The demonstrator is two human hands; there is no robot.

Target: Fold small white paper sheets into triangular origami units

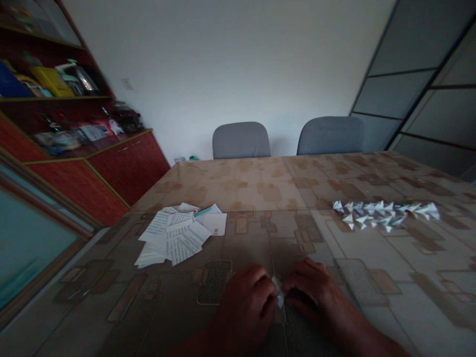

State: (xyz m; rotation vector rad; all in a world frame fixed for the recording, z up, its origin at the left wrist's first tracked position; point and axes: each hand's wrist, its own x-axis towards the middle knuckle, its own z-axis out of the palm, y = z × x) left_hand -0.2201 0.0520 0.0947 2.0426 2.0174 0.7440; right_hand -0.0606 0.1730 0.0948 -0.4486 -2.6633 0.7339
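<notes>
A small folded piece of white paper [278, 291] is between my two hands, low in the middle of the head view. My left hand [250, 297] is closed, its fingertips pinching the paper's left side. From the right, my right hand [314, 288] pinches the other side with curled fingers. The paper's exact folds are too small to tell. Up and to the left lies a fanned pile of printed paper sheets [182, 235]. Several folded paper pieces [386, 210] stand in two rows at the right of the table.
The table [256, 183] has a patterned cover. Beyond its far edge stand a grey chair [241, 140] and another grey chair [330, 135] against a white wall. A red cabinet [130, 166] with filled shelves is at the left.
</notes>
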